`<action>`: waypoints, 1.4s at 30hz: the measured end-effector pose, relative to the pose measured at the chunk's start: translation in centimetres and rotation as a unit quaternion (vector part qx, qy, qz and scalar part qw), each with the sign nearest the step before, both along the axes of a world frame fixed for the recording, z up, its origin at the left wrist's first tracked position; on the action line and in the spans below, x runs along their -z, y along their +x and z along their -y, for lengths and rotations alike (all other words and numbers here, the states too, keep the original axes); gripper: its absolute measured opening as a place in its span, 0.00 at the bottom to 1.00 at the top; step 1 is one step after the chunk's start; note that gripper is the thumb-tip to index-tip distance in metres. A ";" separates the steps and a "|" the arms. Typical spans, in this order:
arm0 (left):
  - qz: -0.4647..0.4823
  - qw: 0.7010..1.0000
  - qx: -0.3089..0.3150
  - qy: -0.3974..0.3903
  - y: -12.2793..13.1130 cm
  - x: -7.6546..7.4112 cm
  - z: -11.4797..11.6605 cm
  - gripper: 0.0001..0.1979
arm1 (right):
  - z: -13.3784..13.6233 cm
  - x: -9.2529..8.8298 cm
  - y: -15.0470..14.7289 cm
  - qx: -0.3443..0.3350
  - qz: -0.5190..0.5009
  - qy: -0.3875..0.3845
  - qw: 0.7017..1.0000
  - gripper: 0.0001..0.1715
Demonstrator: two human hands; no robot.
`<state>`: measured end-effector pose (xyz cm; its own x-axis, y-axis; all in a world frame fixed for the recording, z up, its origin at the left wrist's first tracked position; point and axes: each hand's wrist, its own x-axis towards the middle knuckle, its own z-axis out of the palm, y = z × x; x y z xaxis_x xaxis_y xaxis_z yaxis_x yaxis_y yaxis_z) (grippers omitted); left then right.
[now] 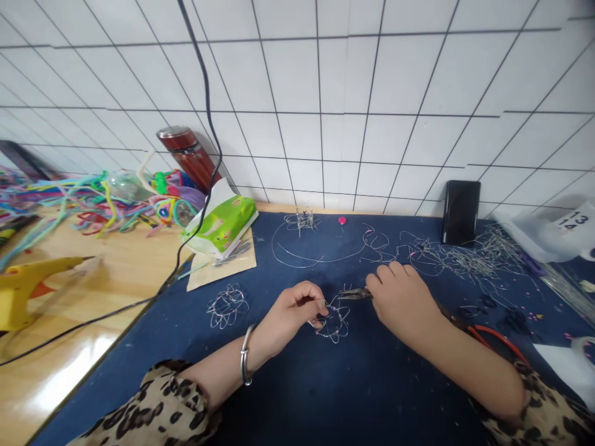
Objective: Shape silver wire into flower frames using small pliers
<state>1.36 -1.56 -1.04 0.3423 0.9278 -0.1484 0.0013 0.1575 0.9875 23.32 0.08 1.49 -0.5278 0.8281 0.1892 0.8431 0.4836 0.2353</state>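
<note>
My left hand [295, 310] pinches a small wire flower with pink beads [333, 322] that lies on the blue mat [325, 384]. My right hand [402, 297] is closed around a pair of pliers [356, 293], whose tip points left at the top of the wire flower. A second wire flower [227, 305] lies on the mat to the left, apart from both hands. A silver bangle [246, 356] sits on my left wrist.
Loose wire loops [320, 248] and a heap of wire pieces [469, 257] lie at the mat's far side. A black phone [461, 212] leans on the tiled wall. Tissue pack [223, 224], flask [189, 156], pipe cleaners [93, 201], yellow glue gun [28, 288] stand left. Red-handled tool [495, 337] lies right.
</note>
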 end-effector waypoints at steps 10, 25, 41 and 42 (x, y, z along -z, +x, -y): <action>-0.025 0.998 0.001 0.055 0.1 0.4 0.1 0.06 | 0.9 0.0 -0.7 -0.020 -0.018 -0.020 0.999 0.05; -0.004 0.996 -0.049 0.077 1.3 0.5 1.4 0.07 | 1.2 0.8 -1.0 -0.009 -0.029 0.038 0.999 0.05; -0.058 0.984 -0.062 0.156 1.1 0.6 1.6 0.07 | 1.3 0.7 -0.9 -0.011 -0.029 0.084 0.996 0.06; -0.064 0.983 -0.063 0.161 1.1 0.5 1.6 0.07 | 1.3 0.7 -0.9 -0.011 -0.029 0.084 0.996 0.06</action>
